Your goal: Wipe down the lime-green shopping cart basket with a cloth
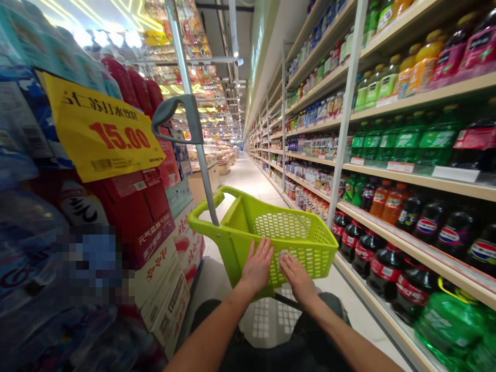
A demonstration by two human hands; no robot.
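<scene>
The basket [306, 235] was smooth green plastic, slightly shiny; its pole [204, 173] brushed metal with a matt grey grip [174, 108]. The bottles [387, 268] were glossy plastic, the sign [104, 134] matt paper.

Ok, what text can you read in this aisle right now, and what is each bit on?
"15.00": red digits on the yellow price sign on the left stack.
Chinese characters above those digits: too blurred to read with certainty.
Print on the red and white cartons: Chinese, too slanted and blurred to read.
Labels on the dark cola bottles: too small.
Shelf price tags: too small.
Green basket: no text.
</scene>
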